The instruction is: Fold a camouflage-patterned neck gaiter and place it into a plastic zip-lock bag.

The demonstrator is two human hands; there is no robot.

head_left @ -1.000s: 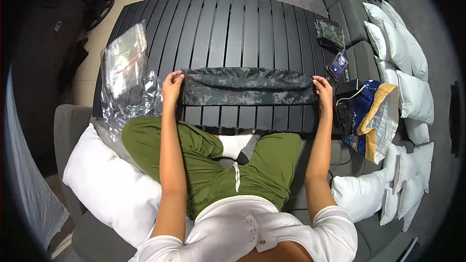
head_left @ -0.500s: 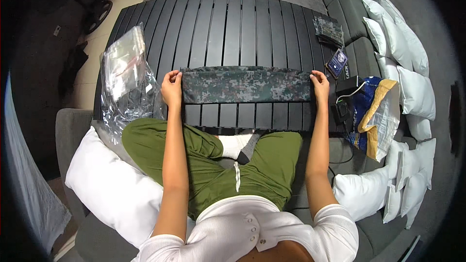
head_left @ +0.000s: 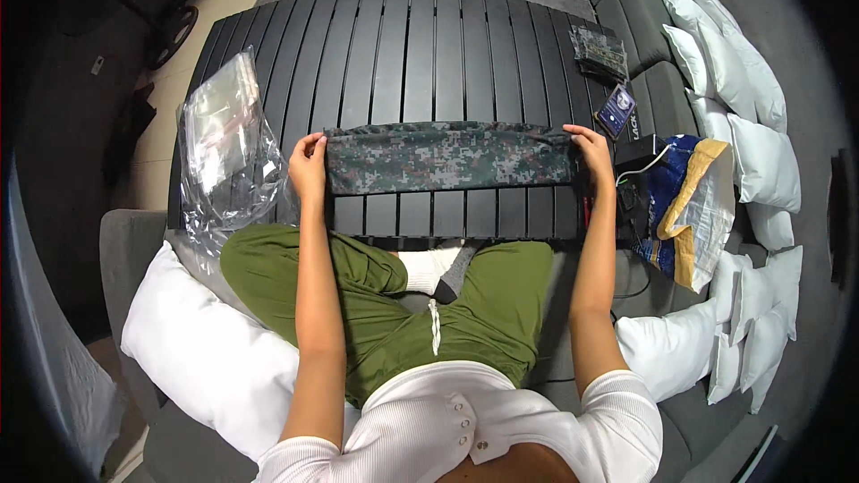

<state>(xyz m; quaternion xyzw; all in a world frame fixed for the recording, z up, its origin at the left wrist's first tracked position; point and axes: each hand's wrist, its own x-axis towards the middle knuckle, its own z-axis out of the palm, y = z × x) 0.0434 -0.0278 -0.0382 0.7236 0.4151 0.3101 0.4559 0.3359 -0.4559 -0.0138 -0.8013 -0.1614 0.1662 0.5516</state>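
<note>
A long band of camouflage cloth (head_left: 447, 159), dark green and grey in a pixel pattern, lies flat and crosswise on the black slatted table (head_left: 420, 54). Its far edge is slightly wavy. At the cloth's far left corner my left hand (head_left: 308, 168) is closed, thumb and fingertips pinching the edge. My right hand (head_left: 593, 154) has the far right corner between thumb and forefinger, with the forefinger reaching along the edge. The cloth's right end is partly in shadow beside that hand.
Clear plastic bags (head_left: 224, 134) lie at the table's left. At the right are folded camouflage packets (head_left: 599, 52), a phone-like card (head_left: 616, 111), a black box with a white cable (head_left: 637, 154) and a blue-and-yellow sack (head_left: 693, 206). White pillows (head_left: 765, 161) line the grey sofa.
The right forefinger now stretches farther along the cloth's corner, and that hand has turned slightly. My left hand keeps its pinch. The whole view has shifted a little.
</note>
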